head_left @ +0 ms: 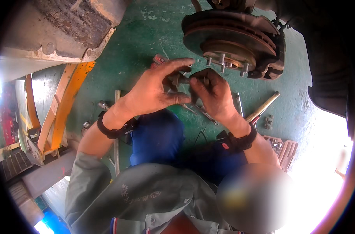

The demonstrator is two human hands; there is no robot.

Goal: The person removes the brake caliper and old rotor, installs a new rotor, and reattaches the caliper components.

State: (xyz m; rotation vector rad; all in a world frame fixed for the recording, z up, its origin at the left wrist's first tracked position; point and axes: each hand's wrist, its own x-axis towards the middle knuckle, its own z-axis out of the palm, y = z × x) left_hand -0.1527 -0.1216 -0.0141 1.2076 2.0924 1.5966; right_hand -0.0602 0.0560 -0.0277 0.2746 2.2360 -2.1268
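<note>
Pinched metal part (182,79) in fingers of right hand (216,95) | spread thumb and fingers of left hand (149,87) around it, could not tell grip | held near-left of brake disc (218,39)

Metal part (181,79) mostly covered by left hand (148,87) and right hand (215,95); kind unclear. Suspension parts (240,6) cut off at top edge. Lower right, round patch (255,199) blurred.
</note>
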